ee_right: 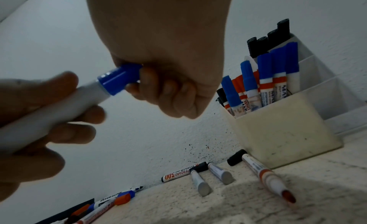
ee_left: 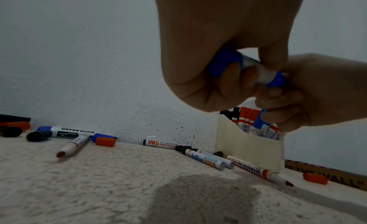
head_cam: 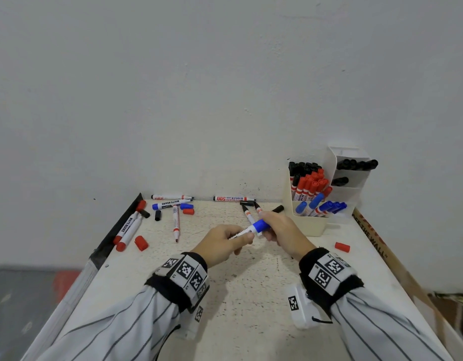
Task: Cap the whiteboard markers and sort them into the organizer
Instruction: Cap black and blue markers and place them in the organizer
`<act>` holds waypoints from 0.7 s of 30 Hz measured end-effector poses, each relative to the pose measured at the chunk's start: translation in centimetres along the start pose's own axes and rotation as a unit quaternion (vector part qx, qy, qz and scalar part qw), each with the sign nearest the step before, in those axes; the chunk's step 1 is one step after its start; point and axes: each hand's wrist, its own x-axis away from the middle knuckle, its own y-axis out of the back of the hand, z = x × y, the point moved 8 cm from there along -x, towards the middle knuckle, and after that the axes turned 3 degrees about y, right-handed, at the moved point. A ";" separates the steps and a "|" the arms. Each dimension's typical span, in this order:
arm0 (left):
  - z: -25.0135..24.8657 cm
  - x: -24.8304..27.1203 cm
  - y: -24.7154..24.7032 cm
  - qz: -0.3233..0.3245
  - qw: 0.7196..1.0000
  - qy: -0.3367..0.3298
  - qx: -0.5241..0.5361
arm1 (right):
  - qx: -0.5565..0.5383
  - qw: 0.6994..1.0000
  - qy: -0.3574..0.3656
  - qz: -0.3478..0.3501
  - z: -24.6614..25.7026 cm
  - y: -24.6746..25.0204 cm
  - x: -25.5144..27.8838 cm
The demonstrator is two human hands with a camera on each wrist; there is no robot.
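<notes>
Blue cap (head_cam: pixel 261 226), gripped by the right hand (head_cam: pixel 282 231), met the blue whiteboard marker (ee_right: pixel 59 108) held in the left hand (head_cam: pixel 222 243); judged risk: a skewed push might leave it loose before the organizer (head_cam: pixel 311 225) at 2 o'clock.

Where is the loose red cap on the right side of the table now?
In the head view the red cap lies alone on the table, right of the right hand and in front of the organizer.

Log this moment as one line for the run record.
step: capping | left hand: holds blue marker barrel | right hand: grips blue cap on its tip | organizer: untouched
</notes>
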 end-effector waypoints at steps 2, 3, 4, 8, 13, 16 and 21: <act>-0.2 0.1 -0.2 -0.001 1.000 -0.010 -0.003 | 0.068 0.997 0.001 -0.039 0.3 0.6 0.2; -0.3 0.1 -0.3 -0.006 1.000 -0.016 -0.005 | 0.104 0.993 0.005 -0.054 0.5 0.8 0.3; -0.4 0.2 -0.4 -0.009 1.000 -0.023 -0.009 | 0.126 0.990 0.005 -0.066 0.6 0.9 0.5; -1.4 0.5 -1.0 -0.046 0.988 -0.065 -0.130 | 0.099 0.990 -0.032 -0.093 0.1 1.1 0.8; -3.2 1.1 -0.7 -0.116 0.946 -0.118 -0.280 | 0.040 0.991 -0.049 -0.115 0.2 1.1 0.9; -4.4 1.5 -0.4 -0.178 0.887 -0.174 -0.389 | 0.020 0.992 -0.074 -0.101 0.1 0.9 0.9; -5.2 1.7 -1.1 -0.176 0.856 -0.191 -0.447 | 0.014 0.988 -0.111 -0.102 -0.4 1.1 1.0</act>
